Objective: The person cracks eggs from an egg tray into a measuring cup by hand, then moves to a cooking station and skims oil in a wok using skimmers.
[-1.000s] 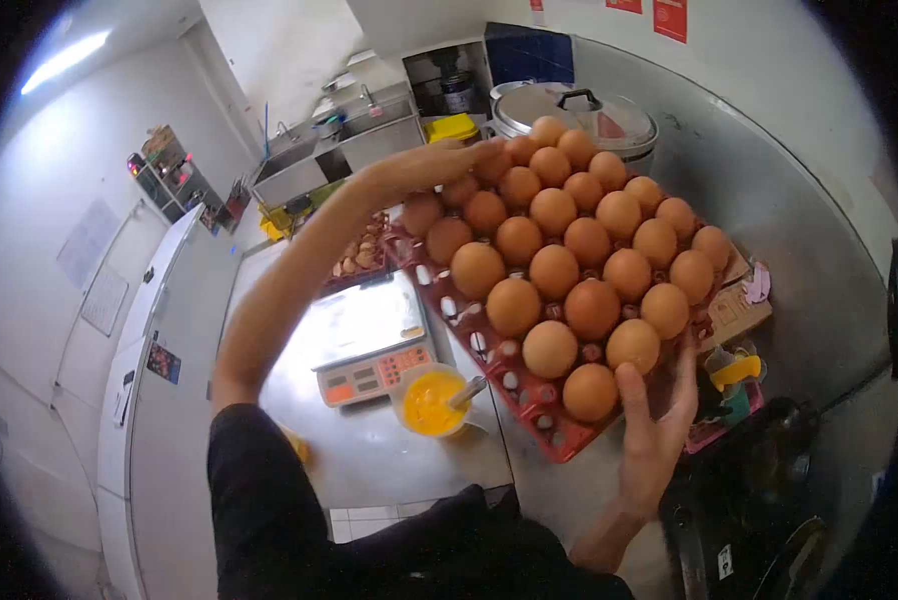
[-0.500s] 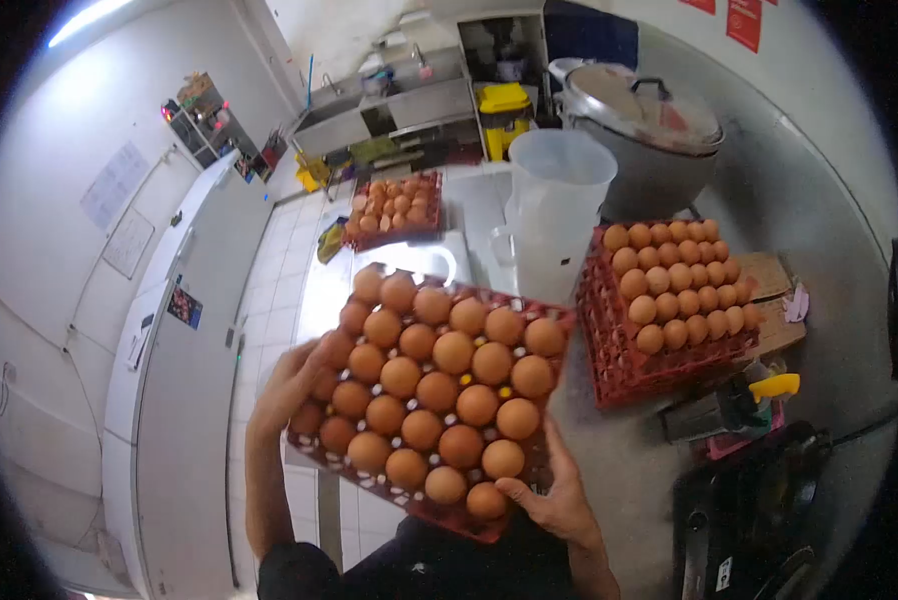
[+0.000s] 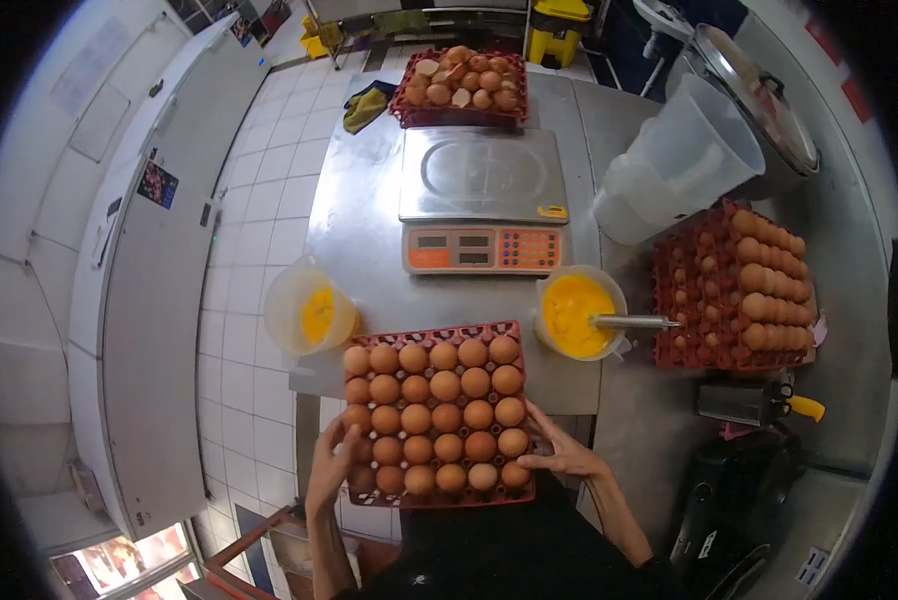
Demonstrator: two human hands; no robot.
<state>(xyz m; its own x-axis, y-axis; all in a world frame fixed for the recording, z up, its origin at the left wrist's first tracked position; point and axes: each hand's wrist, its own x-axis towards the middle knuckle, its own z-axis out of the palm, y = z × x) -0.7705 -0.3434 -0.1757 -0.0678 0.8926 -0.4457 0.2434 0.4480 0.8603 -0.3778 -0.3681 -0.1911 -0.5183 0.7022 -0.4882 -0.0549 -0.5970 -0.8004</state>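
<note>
A red tray of brown eggs (image 3: pixel 432 415) is held level at the near edge of the steel table, in front of my body. My left hand (image 3: pixel 331 465) grips its left side, fingers at the outer eggs. On the right side my right hand (image 3: pixel 564 450) holds it, the thumb over the rim. Just beyond stand a plastic jug with yellow egg (image 3: pixel 318 316) at the left and another jug of egg (image 3: pixel 575 315) with a metal-handled tool (image 3: pixel 637 321) at the right. Between and behind them lies a scale (image 3: pixel 484 248).
Behind the scale, a red tray (image 3: pixel 461 115) carries eggshells beside a cloth (image 3: pixel 367 108). At the right are a tall clear container (image 3: pixel 684 155), stacked egg trays (image 3: pixel 734 290), a large lidded pot (image 3: pixel 754 95) and a yellow-handled tool (image 3: pixel 805 407). A white freezer (image 3: pixel 154 330) stands left.
The held egg tray has moved from above the right-hand stack, leftward and down towards my body. Both hands still hold it. The view has turned, and both egg jugs now show fully.
</note>
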